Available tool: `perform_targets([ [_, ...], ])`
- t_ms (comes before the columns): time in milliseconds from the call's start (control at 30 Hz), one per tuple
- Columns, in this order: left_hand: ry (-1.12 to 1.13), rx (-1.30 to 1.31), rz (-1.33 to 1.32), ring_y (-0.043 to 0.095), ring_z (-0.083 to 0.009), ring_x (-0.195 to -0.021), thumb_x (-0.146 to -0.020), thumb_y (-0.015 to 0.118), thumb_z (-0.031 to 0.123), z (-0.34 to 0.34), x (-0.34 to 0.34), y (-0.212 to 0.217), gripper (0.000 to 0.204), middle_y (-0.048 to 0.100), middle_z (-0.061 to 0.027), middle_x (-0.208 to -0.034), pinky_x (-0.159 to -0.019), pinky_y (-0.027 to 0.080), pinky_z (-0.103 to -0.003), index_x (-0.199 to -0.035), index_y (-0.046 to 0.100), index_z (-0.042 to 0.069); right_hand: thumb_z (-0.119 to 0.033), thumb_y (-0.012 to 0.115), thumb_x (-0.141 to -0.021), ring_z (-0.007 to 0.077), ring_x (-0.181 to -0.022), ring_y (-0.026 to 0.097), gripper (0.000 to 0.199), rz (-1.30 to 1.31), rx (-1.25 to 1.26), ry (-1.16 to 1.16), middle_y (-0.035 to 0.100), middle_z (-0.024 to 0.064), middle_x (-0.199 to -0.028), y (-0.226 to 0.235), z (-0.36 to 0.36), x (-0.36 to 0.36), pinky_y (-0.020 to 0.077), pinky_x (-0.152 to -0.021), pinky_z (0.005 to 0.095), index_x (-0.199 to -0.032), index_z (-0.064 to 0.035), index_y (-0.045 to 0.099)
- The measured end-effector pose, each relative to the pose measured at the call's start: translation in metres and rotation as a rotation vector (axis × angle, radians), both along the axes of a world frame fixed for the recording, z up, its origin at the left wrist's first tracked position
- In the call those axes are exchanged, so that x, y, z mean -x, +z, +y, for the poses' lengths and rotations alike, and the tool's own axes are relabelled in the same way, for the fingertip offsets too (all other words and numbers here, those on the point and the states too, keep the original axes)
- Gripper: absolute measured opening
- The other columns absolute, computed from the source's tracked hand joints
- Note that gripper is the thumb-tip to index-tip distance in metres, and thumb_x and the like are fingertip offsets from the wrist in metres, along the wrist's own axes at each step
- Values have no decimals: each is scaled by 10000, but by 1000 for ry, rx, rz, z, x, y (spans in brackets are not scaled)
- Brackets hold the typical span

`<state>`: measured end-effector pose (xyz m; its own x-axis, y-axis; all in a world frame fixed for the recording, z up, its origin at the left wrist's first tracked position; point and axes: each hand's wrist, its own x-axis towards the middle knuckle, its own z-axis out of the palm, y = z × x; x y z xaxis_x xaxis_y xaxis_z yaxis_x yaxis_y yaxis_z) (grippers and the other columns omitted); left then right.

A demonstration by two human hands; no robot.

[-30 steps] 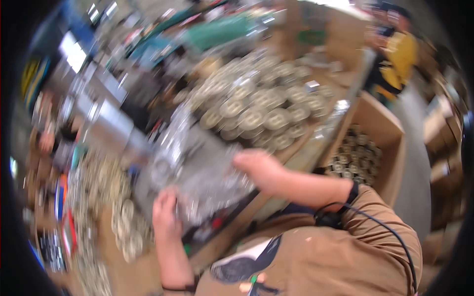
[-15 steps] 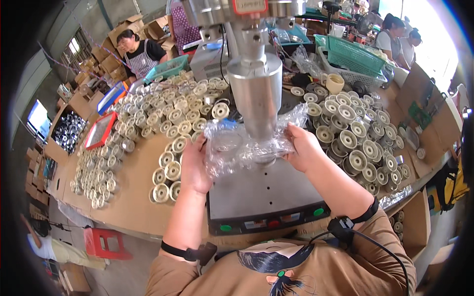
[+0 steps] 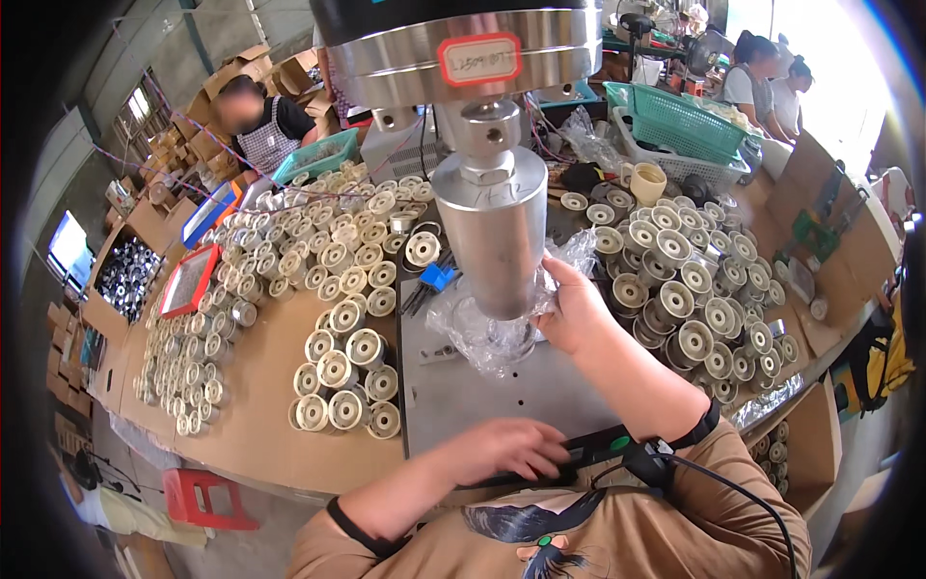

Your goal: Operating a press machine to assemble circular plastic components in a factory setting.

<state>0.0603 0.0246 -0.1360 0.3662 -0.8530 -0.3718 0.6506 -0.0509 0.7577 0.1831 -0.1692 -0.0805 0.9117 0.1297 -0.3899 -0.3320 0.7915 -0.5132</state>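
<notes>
My right hand (image 3: 571,311) grips the edge of a crumpled clear plastic film (image 3: 482,333), close beside the tapered metal horn (image 3: 492,236) of a press. The film lies bunched round the horn's lower end, above the grey base plate (image 3: 564,386). What the film covers under the horn is hard to make out. Palm down, my left hand (image 3: 511,449) hovers at the front of the base, by the dark control panel (image 3: 579,458) with its green button (image 3: 619,444). Its fingers are loosely stretched and slightly blurred, with nothing in them.
Many cream round wheel-like parts (image 3: 335,370) stand on the cardboard-covered table to the left, and more are heaped (image 3: 675,299) to the right. Green baskets (image 3: 690,121), a beige mug (image 3: 644,181) and a red-framed tray (image 3: 190,280) sit farther back. Other people work beyond.
My left hand has let go of the film and come down to the panel. My right hand still holds it. The horn stands lower and nearer, and the view has shifted a little.
</notes>
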Motion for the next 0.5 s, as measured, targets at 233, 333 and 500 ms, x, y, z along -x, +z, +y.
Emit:
perform_targets([
  [233, 479, 87, -93, 637, -145, -858, -1037, 580, 293, -51, -26, -4, 411, 658, -73, -1111, -758, 514, -289, -1370, 513, 61, -233, 565, -1023, 293, -1038, 679, 298, 39, -60, 60, 668, 148, -1223, 12, 9, 22, 546, -938, 452, -1222, -16, 611],
  [333, 843, 210, -198, 566, -152, -884, -1034, 576, 394, -57, -23, 3, 448, 604, -51, -1191, -748, 457, -300, -1353, 510, 86, -180, 525, -1025, 294, -1023, 678, 268, -31, -79, 72, 664, 162, -1169, -7, -11, 27, 542, -936, 471, -1204, 13, 578],
  [500, 933, 421, -57, 560, -160, -936, -1038, 526, 484, -44, -48, 8, 477, 619, -3, -1172, -854, 448, -357, -1341, 534, 115, -237, 491, -1040, 298, -1093, 662, 333, -80, -167, 89, 657, 171, -1206, -18, -11, 29, 531, -975, 485, -1231, 22, 575],
])
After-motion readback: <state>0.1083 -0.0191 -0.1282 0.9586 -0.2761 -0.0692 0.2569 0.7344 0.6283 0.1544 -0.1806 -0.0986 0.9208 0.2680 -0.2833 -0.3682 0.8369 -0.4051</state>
